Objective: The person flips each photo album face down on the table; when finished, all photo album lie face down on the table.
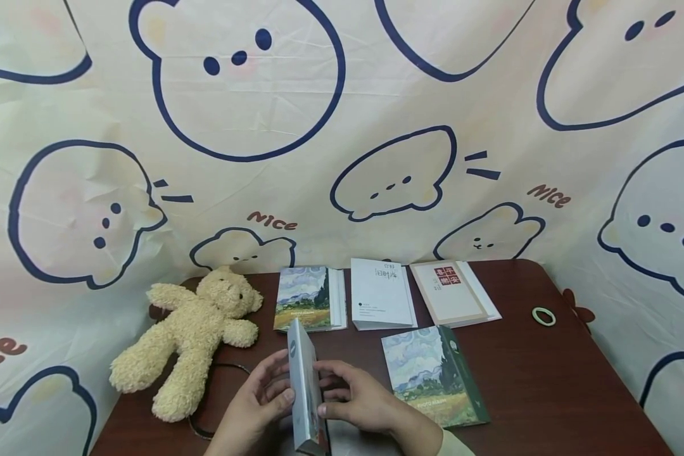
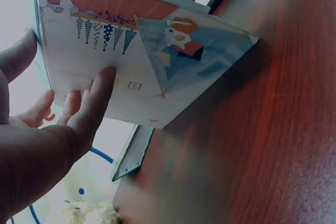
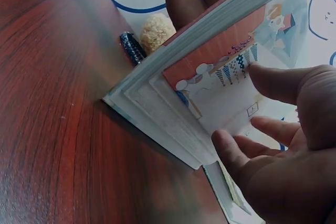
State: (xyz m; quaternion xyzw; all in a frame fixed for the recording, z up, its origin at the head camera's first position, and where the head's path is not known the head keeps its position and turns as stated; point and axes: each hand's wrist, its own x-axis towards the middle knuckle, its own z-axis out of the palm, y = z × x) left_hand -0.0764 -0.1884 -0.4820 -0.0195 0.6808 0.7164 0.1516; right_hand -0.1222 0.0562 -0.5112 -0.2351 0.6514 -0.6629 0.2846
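Observation:
A thick pale blue-grey photo album (image 1: 304, 386) stands upright at the table's front, its narrow side toward the head camera. My left hand (image 1: 259, 402) holds its left face, fingertips on the illustrated cover (image 2: 79, 72) and thumb near the edge. From the other side my right hand (image 1: 365, 396) holds it, thumb and fingertips against the face with the bunting drawing (image 3: 226, 98). Its stacked page edges show in the right wrist view. To the right lies a landscape-painted album (image 1: 427, 377) with a green spine.
Along the back lie another painted album (image 1: 302, 297), a white album (image 1: 379, 297) and a cream album (image 1: 447, 291) with a red square. A plush bear (image 1: 190, 348) lies at the left, by a dark cord (image 1: 199, 432). A light green ring (image 1: 535, 314) sits far right.

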